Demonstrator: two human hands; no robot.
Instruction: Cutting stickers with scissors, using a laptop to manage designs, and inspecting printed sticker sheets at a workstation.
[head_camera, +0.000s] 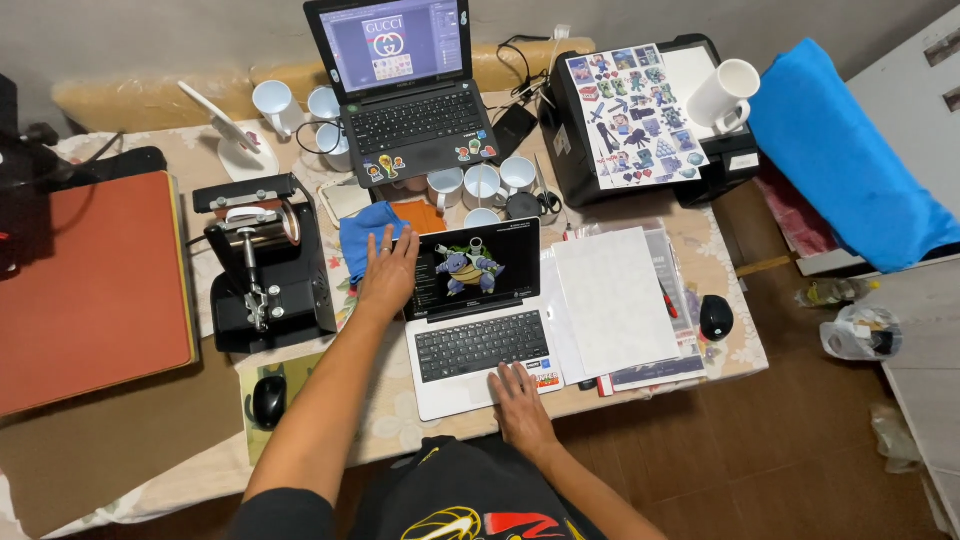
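Right hand (521, 402) flat, fingers spread, on white laptop (478, 345); left hand (387, 270) open against its screen edge.

Left hand (388, 268) and right hand (520, 397) flat, open-fingered

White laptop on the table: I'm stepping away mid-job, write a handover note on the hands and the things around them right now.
Left hand: flat against the left edge of the white laptop screen, holding nothing.
Right hand: resting on the palm rest by the touchpad, holding nothing.
Things: blue cloth behind the left hand; mug press to the left; white sheets to the right; black mouse beyond them.
Done: laptop open, picture on screen.
Left: cannot tell from this view.
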